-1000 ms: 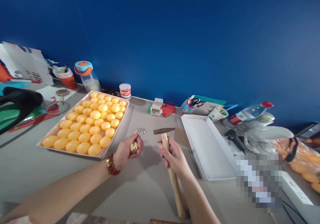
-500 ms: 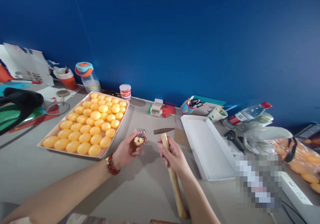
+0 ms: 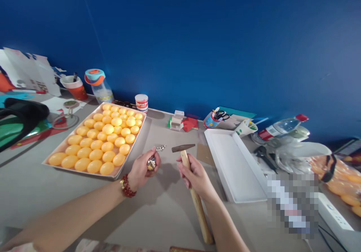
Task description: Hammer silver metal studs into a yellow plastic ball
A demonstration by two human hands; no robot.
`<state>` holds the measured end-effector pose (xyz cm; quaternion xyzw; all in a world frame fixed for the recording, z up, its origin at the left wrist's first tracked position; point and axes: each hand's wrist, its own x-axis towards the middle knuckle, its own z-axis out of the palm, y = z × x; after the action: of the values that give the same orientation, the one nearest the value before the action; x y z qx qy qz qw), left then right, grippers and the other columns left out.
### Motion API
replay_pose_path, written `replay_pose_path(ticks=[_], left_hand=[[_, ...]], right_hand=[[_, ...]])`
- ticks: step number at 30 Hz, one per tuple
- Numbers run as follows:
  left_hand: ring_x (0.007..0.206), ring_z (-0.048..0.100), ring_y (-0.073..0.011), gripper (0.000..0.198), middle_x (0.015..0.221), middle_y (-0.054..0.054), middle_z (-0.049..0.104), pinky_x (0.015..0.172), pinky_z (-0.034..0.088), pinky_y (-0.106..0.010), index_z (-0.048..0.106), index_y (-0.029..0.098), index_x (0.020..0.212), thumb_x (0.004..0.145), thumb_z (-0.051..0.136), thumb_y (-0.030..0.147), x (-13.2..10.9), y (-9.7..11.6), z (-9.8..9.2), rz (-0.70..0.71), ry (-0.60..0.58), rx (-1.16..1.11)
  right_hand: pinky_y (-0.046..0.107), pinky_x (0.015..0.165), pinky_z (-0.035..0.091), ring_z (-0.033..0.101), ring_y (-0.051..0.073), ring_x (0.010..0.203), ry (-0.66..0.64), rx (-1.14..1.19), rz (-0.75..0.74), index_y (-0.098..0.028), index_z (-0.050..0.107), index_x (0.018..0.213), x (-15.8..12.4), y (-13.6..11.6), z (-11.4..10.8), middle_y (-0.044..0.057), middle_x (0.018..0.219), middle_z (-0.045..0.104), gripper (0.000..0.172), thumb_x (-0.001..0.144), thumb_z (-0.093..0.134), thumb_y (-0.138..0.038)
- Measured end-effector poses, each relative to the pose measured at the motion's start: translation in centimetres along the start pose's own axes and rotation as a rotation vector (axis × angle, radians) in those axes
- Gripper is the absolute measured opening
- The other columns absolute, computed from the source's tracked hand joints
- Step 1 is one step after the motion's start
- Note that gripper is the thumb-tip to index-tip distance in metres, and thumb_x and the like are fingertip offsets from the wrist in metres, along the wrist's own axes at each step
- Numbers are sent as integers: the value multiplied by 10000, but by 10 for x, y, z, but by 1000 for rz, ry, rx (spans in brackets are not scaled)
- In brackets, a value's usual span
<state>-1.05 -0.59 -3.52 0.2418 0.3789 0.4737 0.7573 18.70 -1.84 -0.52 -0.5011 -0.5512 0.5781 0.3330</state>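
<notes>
My left hand (image 3: 142,168), with a red bead bracelet (image 3: 128,186) at the wrist, is closed around a small shiny round trinket (image 3: 151,163). A short silver chain (image 3: 161,148) sticks out of its top. In my right hand (image 3: 196,175) is a hammer (image 3: 200,216), gripped by the upper part of its wooden handle. Its dark metal head (image 3: 183,147) lies level, a little apart from the trinket. To the left of my left hand stands a shallow box (image 3: 116,175) full of orange balls (image 3: 96,154).
Beside my right hand lies a long white tray (image 3: 239,165). Further back stand a white jar (image 3: 141,102), a small box (image 3: 177,120) and a pen cup (image 3: 211,120). A plastic bottle (image 3: 282,128) and a power strip (image 3: 334,214) are at the right.
My left hand has turned the trinket and drawn it slightly down and left, with its chain now showing more. My right hand keeps the hammer almost in the same place.
</notes>
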Motion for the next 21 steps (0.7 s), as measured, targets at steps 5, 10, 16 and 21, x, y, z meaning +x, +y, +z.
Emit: replay_pose_path(ticks=[5,10,16,21], left_hand=[[322,245,-20,423,474,23,485,349,110,-164,542,141,599,836,556,491,1,-2,-1,34,5,17],[324,251,-8,357,504,33,500,350,135,-158,555,135,630,789,643,443,3,-3,-4,50,32,55],[336,251,-9,343,487,43,472,352,117,-155,529,138,595,774,659,400,2,0,-4,106,79,71],[340,257,-5,327,520,48,498,359,132,-154,542,142,644,780,658,416,3,-3,-4,133,92,42]], right_hand=[[170,350,320,392,49,352,7,3,2,-210,500,968,0,-1,0,-91,596,499,268,852,569,-441],[173,353,323,396,53,359,13,-32,-9,-205,507,961,0,-1,-1,-86,606,496,262,860,562,-440],[191,368,329,399,68,341,78,-156,-58,-204,525,1050,6,8,-6,-65,599,567,252,894,522,-401],[218,412,380,472,108,355,78,-616,-1,-220,577,1132,29,1,-8,-24,644,683,273,885,492,-297]])
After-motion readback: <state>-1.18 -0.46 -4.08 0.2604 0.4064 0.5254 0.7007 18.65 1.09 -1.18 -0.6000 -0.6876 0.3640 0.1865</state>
